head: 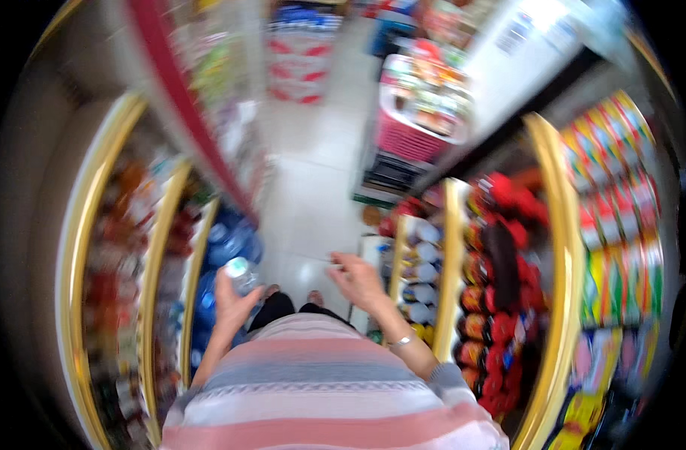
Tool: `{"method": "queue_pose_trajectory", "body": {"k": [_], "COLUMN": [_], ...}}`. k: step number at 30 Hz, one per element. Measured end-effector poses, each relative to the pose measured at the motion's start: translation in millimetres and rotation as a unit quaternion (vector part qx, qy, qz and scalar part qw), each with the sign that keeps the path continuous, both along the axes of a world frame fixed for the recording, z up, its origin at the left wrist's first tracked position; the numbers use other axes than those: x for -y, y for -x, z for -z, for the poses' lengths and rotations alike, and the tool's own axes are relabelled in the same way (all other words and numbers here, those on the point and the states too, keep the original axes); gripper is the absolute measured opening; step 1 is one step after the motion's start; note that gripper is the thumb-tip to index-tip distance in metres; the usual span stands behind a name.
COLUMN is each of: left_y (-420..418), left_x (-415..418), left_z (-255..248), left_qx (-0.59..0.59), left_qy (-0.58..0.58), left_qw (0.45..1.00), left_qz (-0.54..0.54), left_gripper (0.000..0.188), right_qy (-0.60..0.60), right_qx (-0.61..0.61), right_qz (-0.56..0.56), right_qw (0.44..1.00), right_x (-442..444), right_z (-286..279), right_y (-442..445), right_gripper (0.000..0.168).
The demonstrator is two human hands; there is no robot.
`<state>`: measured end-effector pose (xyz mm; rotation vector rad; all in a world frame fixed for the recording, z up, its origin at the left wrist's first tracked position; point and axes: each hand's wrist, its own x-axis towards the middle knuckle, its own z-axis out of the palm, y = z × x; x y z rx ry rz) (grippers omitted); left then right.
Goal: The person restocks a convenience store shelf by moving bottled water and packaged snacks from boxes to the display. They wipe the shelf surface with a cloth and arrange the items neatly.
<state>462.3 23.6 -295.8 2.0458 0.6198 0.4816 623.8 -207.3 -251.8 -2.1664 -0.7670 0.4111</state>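
My left hand (233, 301) grips a small clear container (245, 278), which looks like a plastic bottle, with a pale green and white top. Behind it, at floor level by the left shelves, stand large blue water jugs (226, 239). My right hand (358, 279) hangs over the aisle with loosely bent fingers and nothing visible in it. A silver-coloured bracelet (401, 342) circles that wrist. Nearest to this hand are the right shelves, where round light-topped containers (427, 273) stand in a row.
Yellow-edged shelves (161, 264) of blurred goods flank me on the left. Along the right, shelves hold red packages (497, 337) and stacked cans (610, 216). A pink basket (413, 138) full of goods stands ahead, beside a white counter or chest (517, 53). The tiled floor (303, 185) runs between them.
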Motion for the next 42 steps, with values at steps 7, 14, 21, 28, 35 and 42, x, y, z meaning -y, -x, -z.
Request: {"method": "queue_pose_trajectory", "body": {"k": [7, 14, 21, 28, 35, 42], "left_y": [-76.6, -161.2, -191.9, -190.8, -207.8, -223.4], "left_x": [-3.8, -26.9, -38.7, -38.7, -15.6, 14.8], "left_z": [-30.8, -57.2, -41.8, -25.8, -26.1, -33.4], "left_qx": [-0.029, 0.037, 0.03, -0.04, -0.022, 0.04], "left_qy": [0.029, 0.049, 0.048, 0.058, 0.048, -0.024], "left_qw": [0.99, 0.949, 0.908, 0.896, 0.906, 0.916], "left_qz": [0.132, 0.309, 0.414, 0.438, 0.42, 0.398], "left_gripper": [0.052, 0.052, 0.053, 0.05, 0.05, 0.061], "right_qy": [-0.016, 0.081, 0.102, 0.199, 0.414, 0.427], "right_qx": [0.098, 0.129, 0.12, 0.249, 0.359, 0.099], "right_qz": [0.152, 0.342, 0.495, 0.603, 0.584, 0.612], "right_qw": [0.983, 0.927, 0.854, 0.731, 0.599, 0.659], "right_x": [18.7, 42.8, 49.7, 103.7, 200.2, 261.3], "right_z": [-14.0, -16.8, -19.6, -80.7, -138.2, -134.0], "right_y": [2.6, 32.8, 66.6, 82.7, 70.4, 74.1], "right_gripper": [0.035, 0.036, 0.034, 0.031, 0.034, 0.031]}}
